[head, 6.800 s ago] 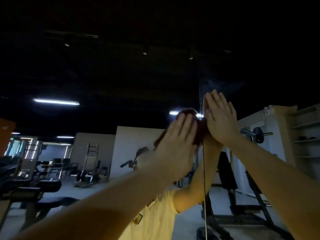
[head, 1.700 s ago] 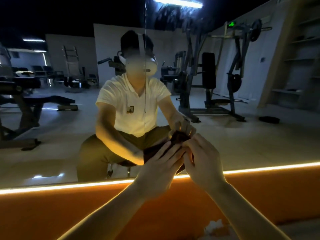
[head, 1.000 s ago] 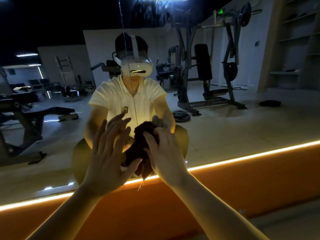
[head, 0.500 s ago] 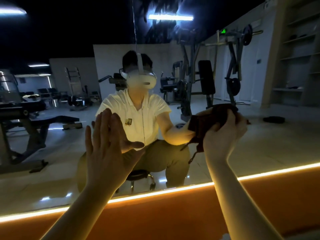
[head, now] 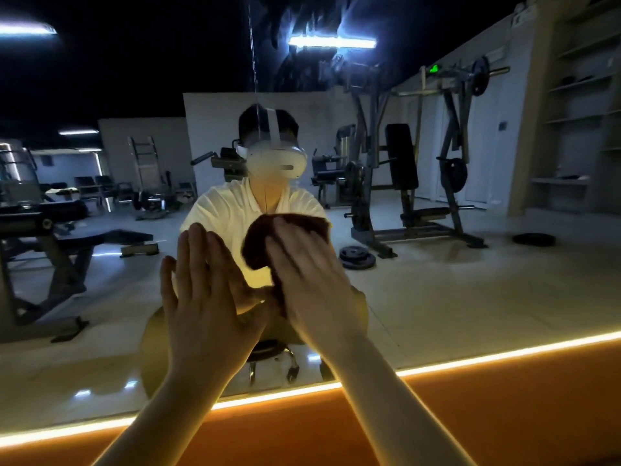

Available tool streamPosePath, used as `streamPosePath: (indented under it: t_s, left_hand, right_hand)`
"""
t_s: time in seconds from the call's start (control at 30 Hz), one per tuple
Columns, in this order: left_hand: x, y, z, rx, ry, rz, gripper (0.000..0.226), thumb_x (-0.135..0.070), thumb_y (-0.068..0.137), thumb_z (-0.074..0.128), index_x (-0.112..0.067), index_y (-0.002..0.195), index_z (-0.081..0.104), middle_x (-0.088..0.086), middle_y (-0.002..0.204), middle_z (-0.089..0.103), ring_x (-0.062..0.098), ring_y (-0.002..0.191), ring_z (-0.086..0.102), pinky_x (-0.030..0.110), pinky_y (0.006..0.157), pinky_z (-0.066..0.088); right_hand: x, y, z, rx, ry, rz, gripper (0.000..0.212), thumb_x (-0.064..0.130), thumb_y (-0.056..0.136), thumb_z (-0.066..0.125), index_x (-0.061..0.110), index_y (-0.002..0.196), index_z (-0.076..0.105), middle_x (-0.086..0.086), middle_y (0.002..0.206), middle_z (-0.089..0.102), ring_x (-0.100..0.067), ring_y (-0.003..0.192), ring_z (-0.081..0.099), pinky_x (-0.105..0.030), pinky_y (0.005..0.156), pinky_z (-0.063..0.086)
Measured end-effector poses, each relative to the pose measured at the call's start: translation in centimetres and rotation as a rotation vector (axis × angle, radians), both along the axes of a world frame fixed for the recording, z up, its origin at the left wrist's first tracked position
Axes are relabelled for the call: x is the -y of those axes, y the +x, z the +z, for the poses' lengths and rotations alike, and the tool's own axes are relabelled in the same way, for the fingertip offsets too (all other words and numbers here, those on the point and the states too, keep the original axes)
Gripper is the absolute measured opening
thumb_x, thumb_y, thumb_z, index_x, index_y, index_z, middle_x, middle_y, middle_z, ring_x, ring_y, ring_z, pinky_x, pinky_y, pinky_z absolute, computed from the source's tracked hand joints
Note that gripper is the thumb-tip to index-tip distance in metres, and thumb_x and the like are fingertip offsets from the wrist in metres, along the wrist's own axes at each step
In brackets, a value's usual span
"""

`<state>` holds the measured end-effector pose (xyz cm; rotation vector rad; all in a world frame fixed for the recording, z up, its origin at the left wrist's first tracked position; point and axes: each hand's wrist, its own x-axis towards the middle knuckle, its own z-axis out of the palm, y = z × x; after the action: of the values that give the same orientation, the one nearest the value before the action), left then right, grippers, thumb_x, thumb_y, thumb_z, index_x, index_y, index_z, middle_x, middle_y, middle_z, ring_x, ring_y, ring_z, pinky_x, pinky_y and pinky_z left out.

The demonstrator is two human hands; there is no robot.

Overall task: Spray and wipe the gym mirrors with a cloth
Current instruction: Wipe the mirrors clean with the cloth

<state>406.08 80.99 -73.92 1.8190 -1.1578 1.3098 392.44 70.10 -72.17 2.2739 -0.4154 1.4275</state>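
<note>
Both hands are up at the mirror (head: 453, 297), a big glossy pane with a thin vertical seam (head: 252, 62) running up above the fingertips. The left hand (head: 201, 297) is flat, fingers straight and close together, palm toward the glass, holding nothing. Close on its right, the right hand (head: 312, 287) lies spread over the cloth (head: 289, 227), fingers fairly straight, pressing it to the glass. Blur softens that hand, so the thumb can't be made out. The cloth is dark maroon, soft and bunched, a rounded lump poking out above and left of the right fingertips, with a fold trailing down between the two hands. High above the hands, cloudy streaks (head: 302, 25) smear the glass around a reflected tube light. Below the wrists, a glowing amber light strip (head: 487, 356) edges the mirror over a smooth matte orange band (head: 504, 415). Reflected beyond the hands are a pale collared shirt (head: 228, 210), a smooth white headset (head: 275, 163) and a round stool (head: 268, 351) on casters. Right of the right hand, black weight plates (head: 357, 257) lie flat on pale polished floor tiles beside a steel-framed machine (head: 403, 169).
</note>
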Motion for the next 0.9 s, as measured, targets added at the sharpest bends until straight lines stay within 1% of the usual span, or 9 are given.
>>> streamPosePath:
  t_s: [0.07,0.2,0.27,0.33,0.43,0.53,0.63,0.77,0.9]
  left_hand:
    - [0.1,-0.4,0.2,-0.021,-0.018,-0.005,0.116,-0.073,0.086,0.062,0.007,0.161,0.023,0.028,0.17,0.015,0.041,0.16,0.012,0.064,0.125,0.02]
    - [-0.2,-0.7,0.3,-0.024,-0.018,-0.015,0.118,-0.077,0.087,0.058,0.006,0.162,0.022,0.028,0.17,0.016,0.04,0.16,0.013,0.062,0.126,0.019]
    - [-0.4,-0.8,0.5,-0.044,-0.011,-0.02,0.119,-0.079,0.086,0.056,0.004,0.163,0.02,0.027,0.171,0.016,0.039,0.16,0.013,0.062,0.126,0.019]
    - [-0.4,-1.0,0.6,-0.058,-0.004,-0.013,0.12,-0.081,0.086,0.055,0.005,0.162,0.02,0.027,0.171,0.015,0.039,0.16,0.012,0.062,0.126,0.019]
    - [-0.3,-1.2,0.6,-0.056,-0.002,0.003,0.117,-0.08,0.089,0.052,0.006,0.162,0.021,0.028,0.17,0.015,0.04,0.16,0.012,0.06,0.127,0.017]
    - [-0.2,-1.2,0.4,-0.043,-0.015,0.001,0.101,-0.062,0.095,0.055,0.006,0.162,0.02,0.028,0.17,0.014,0.042,0.16,0.014,0.063,0.126,0.017]
    - [-0.5,-1.5,0.9,-0.033,-0.006,0.017,0.09,-0.047,0.098,0.055,0.006,0.162,0.021,0.027,0.171,0.012,0.042,0.16,0.011,0.064,0.126,0.015]
    - [-1.1,-2.9,3.2,0.019,-0.019,-0.011,0.091,-0.044,0.096,0.058,0.005,0.162,0.02,0.026,0.172,0.011,0.041,0.16,0.009,0.062,0.128,0.013]
    - [-0.9,-3.6,5.5,0.014,-0.003,-0.049,0.096,-0.048,0.093,0.06,0.003,0.163,0.019,0.023,0.173,0.011,0.039,0.161,0.009,0.06,0.129,0.012]
  right_hand:
    - [1.7,-2.1,1.0,0.115,0.048,-0.083,0.071,0.023,0.087,0.073,0.01,0.15,0.044,-0.01,0.164,0.034,-0.026,0.154,0.028,-0.052,0.127,0.021]
    - [6.0,-6.3,2.9,0.484,0.251,-0.289,0.051,0.021,0.102,0.042,0.006,0.151,0.045,-0.016,0.162,0.037,-0.031,0.151,0.033,-0.059,0.123,0.027]
    - [6.8,-6.3,3.5,0.625,0.403,-0.335,0.053,0.02,0.106,0.039,0.006,0.157,0.037,-0.017,0.166,0.03,-0.033,0.153,0.028,-0.058,0.123,0.027]
    - [5.4,-4.1,4.8,0.7,0.461,-0.362,0.056,0.023,0.107,0.035,0.004,0.159,0.03,-0.019,0.167,0.025,-0.034,0.155,0.024,-0.055,0.123,0.027]
    - [2.0,0.1,6.3,0.579,0.351,-0.344,0.058,0.031,0.109,0.026,0.004,0.161,0.021,-0.019,0.17,0.014,-0.032,0.158,0.013,-0.052,0.128,0.018]
    - [-0.7,3.0,4.0,0.189,0.112,-0.209,0.06,0.027,0.108,0.033,0.008,0.162,0.016,-0.016,0.171,0.003,-0.03,0.16,-0.001,-0.048,0.13,0.004]
    - [0.1,1.4,0.7,-0.176,-0.193,-0.062,0.057,0.022,0.105,0.034,0.011,0.16,0.028,-0.01,0.171,0.012,-0.025,0.16,0.004,-0.044,0.13,0.001]
    - [3.9,-3.1,1.9,-0.309,-0.283,-0.116,0.058,0.021,0.102,0.032,0.015,0.16,0.032,-0.008,0.17,0.017,-0.025,0.159,0.011,-0.045,0.13,0.006]
    - [5.5,-4.2,8.2,-0.223,-0.242,-0.147,0.07,0.021,0.096,0.048,0.014,0.16,0.02,-0.011,0.17,0.012,-0.027,0.159,0.005,-0.047,0.13,0.002]
